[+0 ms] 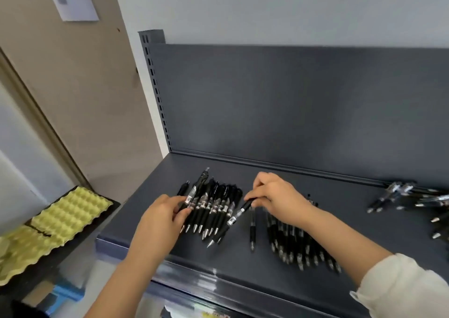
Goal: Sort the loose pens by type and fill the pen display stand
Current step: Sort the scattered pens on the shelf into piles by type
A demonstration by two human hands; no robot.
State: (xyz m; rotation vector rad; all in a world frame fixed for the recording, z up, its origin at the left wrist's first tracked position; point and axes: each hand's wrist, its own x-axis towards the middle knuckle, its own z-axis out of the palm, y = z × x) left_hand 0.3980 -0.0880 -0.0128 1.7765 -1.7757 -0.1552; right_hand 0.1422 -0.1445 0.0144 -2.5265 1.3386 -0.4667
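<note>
Both hands are working over the dark grey shelf (155,186).

- The right hand (277,196) is pinching a single black pen (234,218) near its upper end, with thumb and fingertips curled on the barrel. The pen is slanting down to that hand's left, tip toward me.
- The left hand (165,218) is curling fingers and thumb onto the leftmost pens of a row of pens (213,203), which is lying just to its right, tips toward me.
- The held pen is meeting the row's right end. I cannot tell whether it is touching or just overlapping.
- A second bunch of pens (298,247) is lying under the right wrist, with a lone pen (252,230) just to the bunch's left.
- A loose pile (413,201) is sitting blurred, well to the right of the right hand.
- A white sleeve (401,286) is covering the right forearm.
- A yellow moulded tray (60,220) is lying well to the left of the left hand.
</note>
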